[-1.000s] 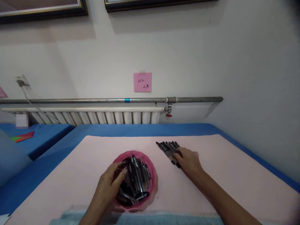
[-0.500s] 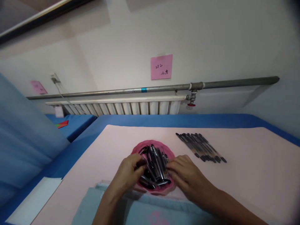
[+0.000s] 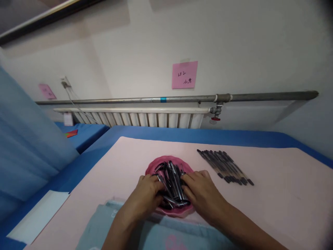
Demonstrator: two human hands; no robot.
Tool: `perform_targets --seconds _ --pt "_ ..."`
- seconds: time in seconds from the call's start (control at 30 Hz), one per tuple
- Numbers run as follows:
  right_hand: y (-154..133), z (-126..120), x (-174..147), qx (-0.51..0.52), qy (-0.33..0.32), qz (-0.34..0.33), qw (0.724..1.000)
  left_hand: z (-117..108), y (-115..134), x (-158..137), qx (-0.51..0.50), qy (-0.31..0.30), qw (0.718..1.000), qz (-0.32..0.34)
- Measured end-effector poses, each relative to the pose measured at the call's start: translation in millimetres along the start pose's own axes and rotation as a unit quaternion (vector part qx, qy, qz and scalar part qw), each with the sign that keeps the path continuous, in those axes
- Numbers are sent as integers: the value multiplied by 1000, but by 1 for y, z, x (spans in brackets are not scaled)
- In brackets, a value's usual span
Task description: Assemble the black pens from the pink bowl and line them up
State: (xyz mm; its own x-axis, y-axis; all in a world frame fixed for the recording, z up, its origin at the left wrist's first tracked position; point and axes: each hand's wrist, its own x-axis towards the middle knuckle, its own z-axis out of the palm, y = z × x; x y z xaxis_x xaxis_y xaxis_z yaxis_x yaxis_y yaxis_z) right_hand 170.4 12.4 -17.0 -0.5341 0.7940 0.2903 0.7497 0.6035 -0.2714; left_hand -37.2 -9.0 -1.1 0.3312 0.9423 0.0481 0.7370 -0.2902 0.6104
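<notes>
A pink scalloped basket (image 3: pixel 173 159) holds a heap of black and clear pens (image 3: pixel 175 180). At its left side my left hand (image 3: pixel 148 192) has its fingers curled closed around a pen among the others; the fingertips are partly hidden. My right hand (image 3: pixel 201 191) reaches over the right rim, fingers bent and closed against the pens there. What exactly lies between its fingertips is hidden. To the right of the basket, a slanted row of several black-capped pens (image 3: pixel 225 166) lies side by side on the pink sheet (image 3: pixel 281 194).
Light blue cloth (image 3: pixel 104 222) lies in front of the basket, under my forearms. White paper (image 3: pixel 39 215) is at the left edge of the blue table (image 3: pixel 197 133). Behind are a radiator (image 3: pixel 153 119), a pipe with a red valve (image 3: pixel 215 119) and a pink note (image 3: pixel 184 75). A blue curtain (image 3: pixel 23 139) hangs left.
Both hands have shifted slightly among the pens in the basket; the left fingers reach farther into the heap. The row of pens looks unchanged. The view has moved a little.
</notes>
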Motion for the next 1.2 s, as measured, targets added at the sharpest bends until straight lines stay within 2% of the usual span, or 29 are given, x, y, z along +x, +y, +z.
perform_targets --seconds 0.07,0.17,0.27,0.4,0.53,0.7,0.93,1.0,1.07,1.2 --pt "-1 0 4 -20 -13 1 1000 -10 1 -3 -25 6 1000 5" --pt "-4 0 12 -52 -41 -2 998 -19 5 -6 -128 107 984 -61" --pt "-8 3 21 -95 -66 1 993 -18 8 -4 -281 175 939 -95" --pt "-11 14 30 -131 -68 5 989 -11 10 2 -454 172 865 -125" --pt "-9 18 33 -68 -59 12 996 -9 14 5 -531 175 815 -154" --pt "-6 14 32 78 -79 64 992 -7 15 6 -548 188 797 -172" --pt "3 22 36 179 -49 155 970 -4 10 8 -557 186 790 -174" --pt "4 22 36 230 -38 178 956 -4 9 8 -561 184 788 -174" --pt "3 19 37 308 -35 203 929 -4 9 8 -566 180 785 -175" --pt "-3 9 36 498 -68 216 837 0 10 9 -573 154 789 -159"
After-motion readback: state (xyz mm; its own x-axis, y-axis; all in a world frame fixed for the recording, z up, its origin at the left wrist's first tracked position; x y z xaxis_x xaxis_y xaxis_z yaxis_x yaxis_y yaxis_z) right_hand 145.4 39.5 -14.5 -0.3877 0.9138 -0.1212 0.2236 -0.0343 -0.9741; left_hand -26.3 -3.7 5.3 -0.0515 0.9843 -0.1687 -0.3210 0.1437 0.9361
